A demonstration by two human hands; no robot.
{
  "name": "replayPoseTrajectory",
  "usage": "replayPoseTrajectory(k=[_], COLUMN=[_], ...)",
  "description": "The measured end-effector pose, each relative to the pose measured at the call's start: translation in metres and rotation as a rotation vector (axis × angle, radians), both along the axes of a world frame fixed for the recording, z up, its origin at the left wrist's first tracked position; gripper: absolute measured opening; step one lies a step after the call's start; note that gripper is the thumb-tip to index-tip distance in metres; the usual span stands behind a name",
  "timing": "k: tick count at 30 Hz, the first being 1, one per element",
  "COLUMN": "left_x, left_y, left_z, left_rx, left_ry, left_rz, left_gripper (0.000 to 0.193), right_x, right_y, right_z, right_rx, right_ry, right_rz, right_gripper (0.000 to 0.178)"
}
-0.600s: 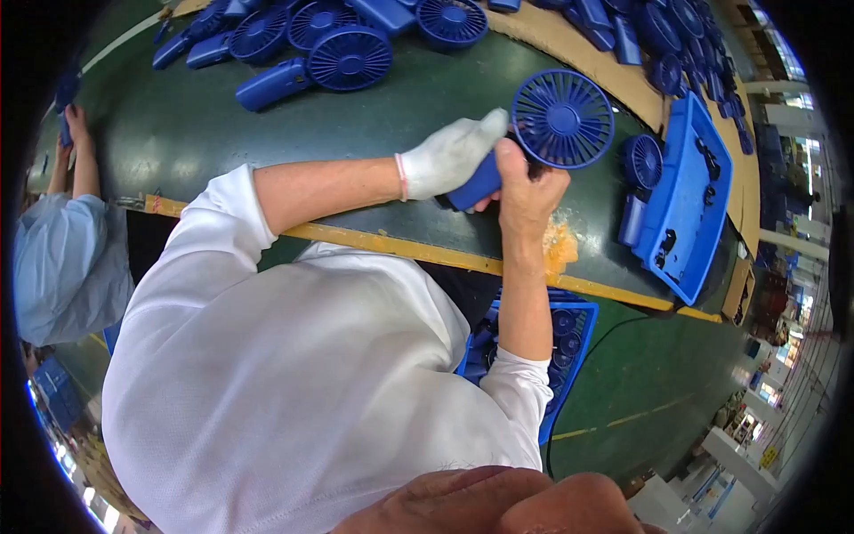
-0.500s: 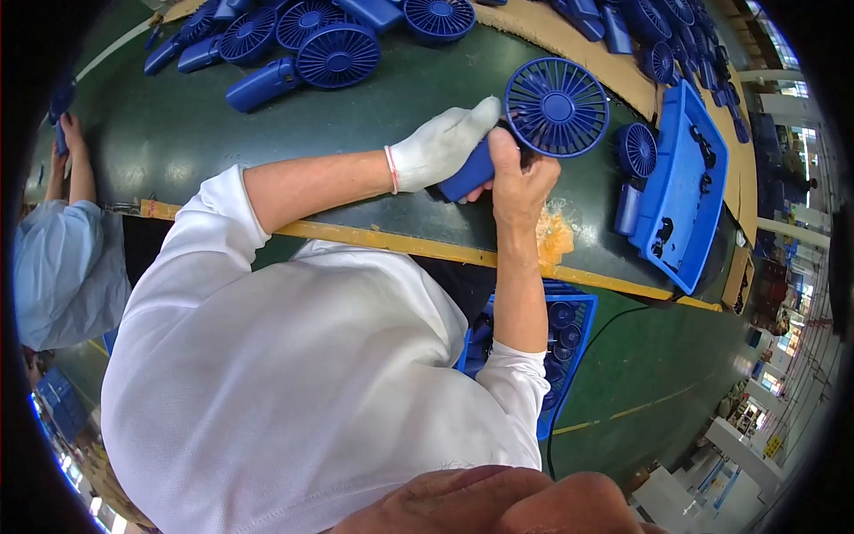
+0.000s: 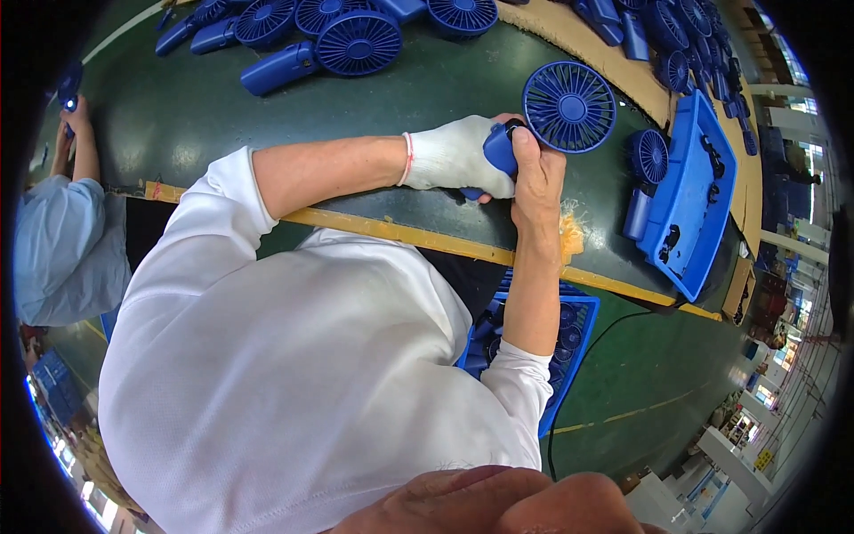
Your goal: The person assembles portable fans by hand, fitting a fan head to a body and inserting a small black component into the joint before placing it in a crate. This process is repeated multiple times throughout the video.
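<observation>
Above the green worktable I hold a blue handheld fan (image 3: 572, 108), its round slatted head up and to the right. My left hand (image 3: 464, 153), in a white glove with bare fingertips, is wrapped round the fan's handle and hides most of it. My bare right hand (image 3: 538, 178) grips the fan by its neck, just under the head, with the thumb laid on top. A dark part shows at the neck between the two hands. A crumpled yellow-orange scrap (image 3: 570, 236) lies on the table beside my right wrist.
More blue fans (image 3: 358, 44) lie along the table's far side. A blue tray (image 3: 692, 200) with small black parts stands at the right, a fan (image 3: 648, 158) beside it. Further fans (image 3: 680, 27) are heaped on cardboard. Below the table edge sits a blue crate (image 3: 583, 343). Another person (image 3: 71, 240) works at far left.
My left hand has shifted up the handle, its fingers now curled round it near the neck. The view has shifted slightly; the right hand keeps its grip at the neck.
</observation>
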State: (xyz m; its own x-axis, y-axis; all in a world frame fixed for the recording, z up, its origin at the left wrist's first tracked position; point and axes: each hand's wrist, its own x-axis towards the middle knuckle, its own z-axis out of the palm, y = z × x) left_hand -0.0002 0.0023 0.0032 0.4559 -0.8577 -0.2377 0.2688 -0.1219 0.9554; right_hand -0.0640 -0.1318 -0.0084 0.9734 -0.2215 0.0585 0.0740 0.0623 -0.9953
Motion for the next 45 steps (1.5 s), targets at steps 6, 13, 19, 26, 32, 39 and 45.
replayPoseTrajectory(k=[6, 13, 19, 26, 32, 39, 45], left_x=[0.004, 0.017, 0.055, 0.082, 0.058, 0.005, 0.002], left_y=[0.009, 0.081, 0.162, 0.187, 0.130, 0.043, 0.035], left_z=[-0.007, 0.030, -0.001, -0.016, 0.008, 0.024, 0.022], left_rx=[0.095, 0.009, 0.359, 0.982, 0.644, 0.298, 0.407], left_ry=[-0.129, -1.268, -1.451, -1.498, -1.519, -1.554, -1.539], left_rz=[-0.062, 0.311, 0.884, 0.462, 0.266, 0.119, 0.056], left_gripper=[0.042, 0.044, 0.037, 0.055, 0.039, 0.041, 0.041], right_x=[0.001, -0.027, -0.024, -0.069, -0.090, -0.086, -0.084], right_y=[0.000, -0.073, -0.119, -0.217, -0.275, -0.250, -0.127], right_z=[0.001, 0.048, 0.035, 0.068, 0.026, 0.035, 0.042], right_rx=[-0.339, -1.284, -1.743, -1.658, -1.643, -1.278, -0.909], right_ry=[-0.121, 0.140, 0.271, 0.302, 0.675, 0.157, -0.289], right_rz=[-0.002, -0.323, -0.574, -0.770, -0.699, -0.859, -0.750], right_gripper=[0.031, 0.036, 0.033, 0.024, 0.012, 0.019, 0.017])
